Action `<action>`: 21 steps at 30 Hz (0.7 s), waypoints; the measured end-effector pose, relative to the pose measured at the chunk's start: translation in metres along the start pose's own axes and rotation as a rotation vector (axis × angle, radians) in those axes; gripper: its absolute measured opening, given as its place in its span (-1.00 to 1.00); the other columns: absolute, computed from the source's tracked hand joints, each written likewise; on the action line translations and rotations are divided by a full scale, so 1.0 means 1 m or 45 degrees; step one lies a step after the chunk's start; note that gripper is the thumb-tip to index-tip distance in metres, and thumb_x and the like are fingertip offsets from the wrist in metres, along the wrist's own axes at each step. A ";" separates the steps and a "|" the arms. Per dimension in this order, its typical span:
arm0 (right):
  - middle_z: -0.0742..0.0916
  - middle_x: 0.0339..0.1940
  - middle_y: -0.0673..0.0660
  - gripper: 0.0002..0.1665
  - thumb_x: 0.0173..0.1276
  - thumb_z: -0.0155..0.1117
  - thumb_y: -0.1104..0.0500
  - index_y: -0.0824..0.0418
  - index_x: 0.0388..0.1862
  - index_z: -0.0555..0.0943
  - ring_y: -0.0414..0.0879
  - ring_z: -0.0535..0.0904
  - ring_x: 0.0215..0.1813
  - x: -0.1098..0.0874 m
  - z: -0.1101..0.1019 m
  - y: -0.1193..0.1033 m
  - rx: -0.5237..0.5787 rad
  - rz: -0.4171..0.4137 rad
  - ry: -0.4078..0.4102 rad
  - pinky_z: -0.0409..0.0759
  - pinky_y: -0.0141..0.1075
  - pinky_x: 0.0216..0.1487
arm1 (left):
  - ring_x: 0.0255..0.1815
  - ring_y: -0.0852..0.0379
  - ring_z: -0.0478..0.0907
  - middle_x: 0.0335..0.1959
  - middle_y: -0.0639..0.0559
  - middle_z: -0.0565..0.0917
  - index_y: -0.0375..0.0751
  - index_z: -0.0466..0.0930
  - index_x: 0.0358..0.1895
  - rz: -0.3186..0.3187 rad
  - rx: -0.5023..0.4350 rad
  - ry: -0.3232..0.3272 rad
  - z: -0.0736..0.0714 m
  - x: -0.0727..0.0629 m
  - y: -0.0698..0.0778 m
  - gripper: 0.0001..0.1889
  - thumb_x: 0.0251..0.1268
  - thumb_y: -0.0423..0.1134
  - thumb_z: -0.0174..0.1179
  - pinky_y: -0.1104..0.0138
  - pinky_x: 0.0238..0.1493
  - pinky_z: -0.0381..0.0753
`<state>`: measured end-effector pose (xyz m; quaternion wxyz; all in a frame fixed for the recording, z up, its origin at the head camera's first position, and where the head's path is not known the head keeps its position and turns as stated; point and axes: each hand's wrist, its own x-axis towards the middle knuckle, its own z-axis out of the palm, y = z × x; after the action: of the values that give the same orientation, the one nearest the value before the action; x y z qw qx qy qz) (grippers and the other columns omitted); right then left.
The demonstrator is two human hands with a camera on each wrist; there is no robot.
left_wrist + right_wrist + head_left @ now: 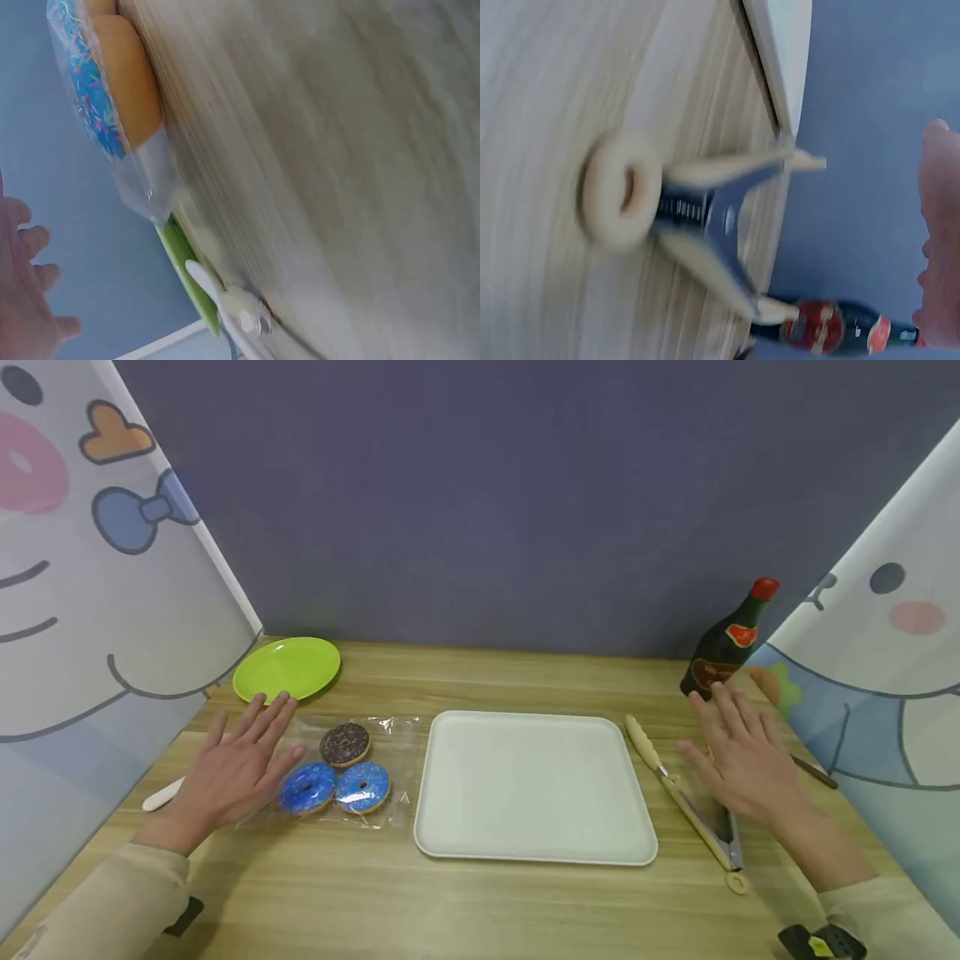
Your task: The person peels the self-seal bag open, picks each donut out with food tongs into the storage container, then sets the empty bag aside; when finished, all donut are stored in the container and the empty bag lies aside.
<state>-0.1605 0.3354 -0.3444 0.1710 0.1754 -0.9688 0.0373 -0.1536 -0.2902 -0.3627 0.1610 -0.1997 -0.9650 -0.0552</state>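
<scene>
My left hand [240, 768] hovers palm down with fingers spread, overlapping the left part of a clear plastic bag [407, 756]. Inside the bag lie a chocolate donut [333, 752] and two blue-iced donuts [375, 777] with sprinkles. A white handle [161, 796] sticks out from behind the left hand. My right hand [750, 764], also flat and holding nothing, is over the area right of the tongs [696, 821], hiding part of them. These have cream grips, metal arms and a ring [604, 202] at the end. Both hands appear above the table in the wrist views.
A white rectangular tray [534, 785] lies mid-table between the hands. The green plate [287, 667] is at the back left. At the back right stands a dark bottle [716, 652] with a red cap. A thin dark handle [816, 772] shows beside the right hand. Panels enclose the table.
</scene>
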 end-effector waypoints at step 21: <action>0.54 0.18 0.26 -0.35 0.45 0.00 -0.16 0.34 0.21 0.47 0.12 0.40 0.23 0.051 0.044 -0.175 0.157 -0.675 0.113 0.37 -0.05 0.20 | 0.35 -0.42 0.05 0.34 -0.40 0.24 -0.50 0.26 0.31 0.124 -0.483 -0.147 0.027 0.008 0.006 -0.50 0.49 -0.19 -0.02 -0.24 0.27 -0.01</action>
<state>-0.1580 0.1487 -0.3658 0.2061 0.4311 -0.8766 0.0579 -0.1657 -0.2777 -0.3849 0.0673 -0.2758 -0.9341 -0.2167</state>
